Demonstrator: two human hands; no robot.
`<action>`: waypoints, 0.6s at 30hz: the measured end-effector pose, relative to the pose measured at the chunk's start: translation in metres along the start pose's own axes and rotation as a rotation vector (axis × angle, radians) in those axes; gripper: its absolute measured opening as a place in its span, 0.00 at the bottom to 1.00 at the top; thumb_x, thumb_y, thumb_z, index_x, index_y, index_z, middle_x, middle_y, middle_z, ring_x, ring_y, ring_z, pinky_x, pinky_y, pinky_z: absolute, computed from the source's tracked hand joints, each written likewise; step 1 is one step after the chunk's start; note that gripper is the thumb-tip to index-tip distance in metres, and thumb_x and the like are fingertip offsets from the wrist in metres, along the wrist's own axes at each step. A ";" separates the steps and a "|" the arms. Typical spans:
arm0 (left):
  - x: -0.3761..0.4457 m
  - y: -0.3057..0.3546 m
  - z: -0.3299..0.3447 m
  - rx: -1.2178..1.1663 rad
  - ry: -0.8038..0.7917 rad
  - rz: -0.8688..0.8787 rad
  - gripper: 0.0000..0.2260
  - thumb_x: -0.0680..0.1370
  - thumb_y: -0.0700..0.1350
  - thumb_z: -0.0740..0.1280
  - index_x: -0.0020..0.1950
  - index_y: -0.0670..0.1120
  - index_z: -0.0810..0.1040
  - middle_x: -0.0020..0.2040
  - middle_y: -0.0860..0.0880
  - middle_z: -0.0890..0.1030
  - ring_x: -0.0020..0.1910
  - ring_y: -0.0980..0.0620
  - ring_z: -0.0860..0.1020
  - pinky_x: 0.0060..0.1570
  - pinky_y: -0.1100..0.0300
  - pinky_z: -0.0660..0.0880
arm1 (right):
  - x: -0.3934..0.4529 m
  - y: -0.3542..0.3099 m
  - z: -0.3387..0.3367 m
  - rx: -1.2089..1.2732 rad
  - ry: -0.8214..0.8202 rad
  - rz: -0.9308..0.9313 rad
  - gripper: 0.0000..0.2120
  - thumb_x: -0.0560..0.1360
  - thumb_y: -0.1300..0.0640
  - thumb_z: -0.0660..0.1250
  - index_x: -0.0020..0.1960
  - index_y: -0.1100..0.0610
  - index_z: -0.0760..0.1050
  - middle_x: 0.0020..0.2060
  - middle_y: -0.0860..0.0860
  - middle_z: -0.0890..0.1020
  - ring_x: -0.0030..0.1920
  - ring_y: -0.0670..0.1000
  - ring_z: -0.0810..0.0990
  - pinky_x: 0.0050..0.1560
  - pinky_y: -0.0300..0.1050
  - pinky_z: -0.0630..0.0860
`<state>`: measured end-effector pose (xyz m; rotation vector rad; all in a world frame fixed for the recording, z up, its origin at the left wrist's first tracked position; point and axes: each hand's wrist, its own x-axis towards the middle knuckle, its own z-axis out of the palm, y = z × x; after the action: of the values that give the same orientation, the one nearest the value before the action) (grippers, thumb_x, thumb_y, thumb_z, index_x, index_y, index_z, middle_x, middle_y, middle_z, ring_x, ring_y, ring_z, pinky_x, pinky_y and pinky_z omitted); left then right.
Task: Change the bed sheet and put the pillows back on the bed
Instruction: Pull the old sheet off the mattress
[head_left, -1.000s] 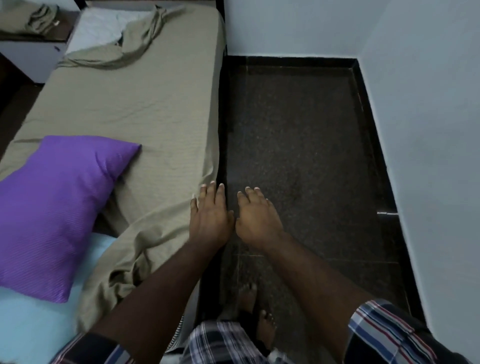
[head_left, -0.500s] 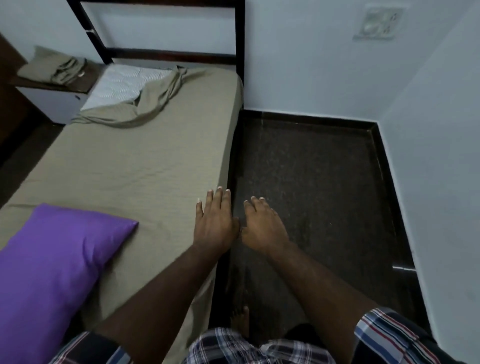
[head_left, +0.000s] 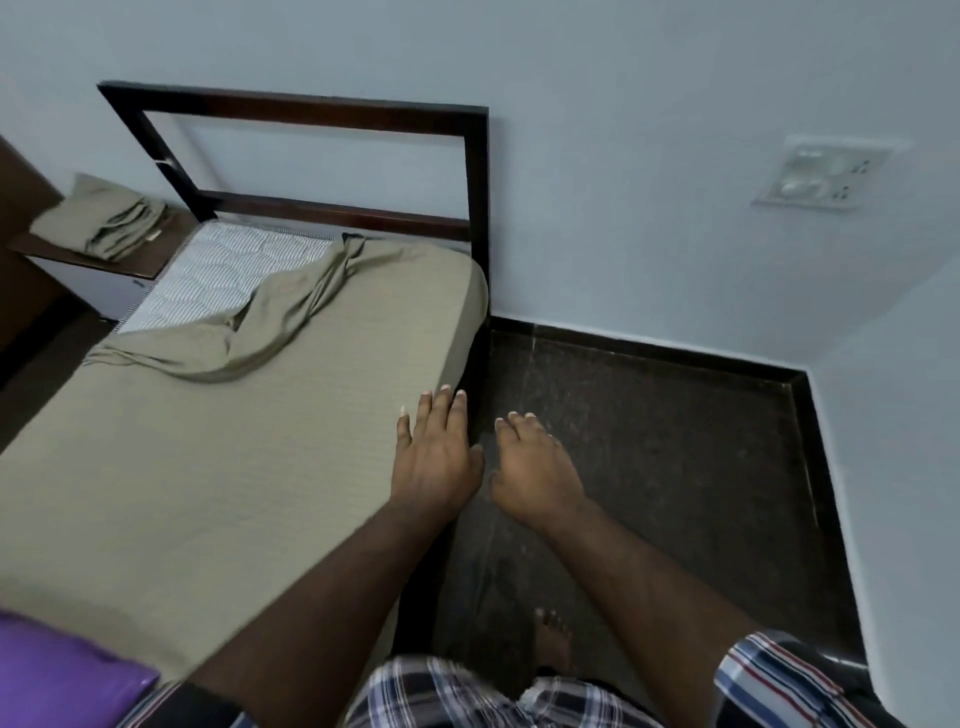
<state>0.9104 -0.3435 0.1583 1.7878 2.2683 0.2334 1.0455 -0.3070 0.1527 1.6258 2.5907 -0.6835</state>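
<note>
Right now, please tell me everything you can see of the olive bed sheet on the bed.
The olive bed sheet is plain, matte cloth spread mostly smooth over the mattress. It wraps the far right corner by the headboard, but the far left corner is off, bunched in a twisted fold, baring the white quilted mattress. The left hand lies flat on its right edge. The purple pillow lies on its near end.

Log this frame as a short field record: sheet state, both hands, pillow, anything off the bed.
sheet: olive bed sheet covers most of the mattress; far left corner bunched back, striped mattress bare there
left hand: fingers straight, flat at the bed's right edge
right hand: fingers loosely extended, over the dark floor, holding nothing
pillow: purple pillow at near left, partly out of frame
side table: folded olive cloth on top
</note>
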 end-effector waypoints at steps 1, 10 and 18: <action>0.026 0.007 -0.004 -0.012 -0.003 -0.013 0.33 0.80 0.52 0.61 0.82 0.46 0.52 0.82 0.47 0.52 0.82 0.46 0.47 0.78 0.43 0.47 | 0.024 0.008 -0.012 -0.003 -0.002 -0.015 0.34 0.76 0.53 0.63 0.79 0.58 0.57 0.78 0.56 0.60 0.79 0.57 0.55 0.76 0.56 0.59; 0.257 0.006 0.016 -0.002 -0.015 -0.135 0.31 0.77 0.52 0.63 0.79 0.44 0.62 0.76 0.46 0.68 0.76 0.46 0.64 0.74 0.45 0.63 | 0.252 0.065 -0.053 0.028 -0.091 -0.037 0.34 0.76 0.54 0.64 0.79 0.59 0.57 0.78 0.57 0.60 0.79 0.57 0.55 0.76 0.57 0.60; 0.469 -0.010 0.040 -0.034 0.032 -0.202 0.26 0.74 0.54 0.56 0.66 0.43 0.74 0.58 0.42 0.79 0.50 0.39 0.80 0.42 0.46 0.79 | 0.455 0.106 -0.061 0.160 -0.191 0.056 0.31 0.77 0.55 0.64 0.77 0.62 0.60 0.76 0.59 0.65 0.77 0.59 0.60 0.75 0.54 0.62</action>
<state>0.8091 0.1089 0.0748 1.5353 2.4306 0.2621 0.9394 0.1439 0.0647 1.5776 2.4030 -1.0120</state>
